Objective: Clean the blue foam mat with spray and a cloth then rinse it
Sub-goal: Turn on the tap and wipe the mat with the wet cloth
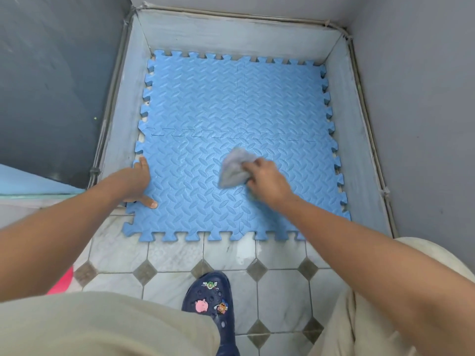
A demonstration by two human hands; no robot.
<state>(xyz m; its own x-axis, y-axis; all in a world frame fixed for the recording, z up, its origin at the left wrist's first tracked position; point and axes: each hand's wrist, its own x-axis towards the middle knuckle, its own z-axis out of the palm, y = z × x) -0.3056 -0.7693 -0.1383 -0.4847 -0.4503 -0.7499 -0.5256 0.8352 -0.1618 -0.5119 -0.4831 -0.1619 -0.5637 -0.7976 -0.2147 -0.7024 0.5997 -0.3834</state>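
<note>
The blue foam mat [231,104], made of interlocking textured tiles, lies flat on the floor inside a low-walled corner. My right hand [267,179] grips a crumpled grey cloth [235,167] and presses it on the near half of the mat. My left hand [138,182] rests flat on the mat's near left edge, fingers spread, holding nothing. No spray bottle is in view.
Pale raised walls [231,37] border the mat on the left, far and right sides. White floor tiles with grey diamonds [174,255] lie in front of the mat. My dark blue clog [210,301] stands on them, and a pink object [61,281] shows at the left.
</note>
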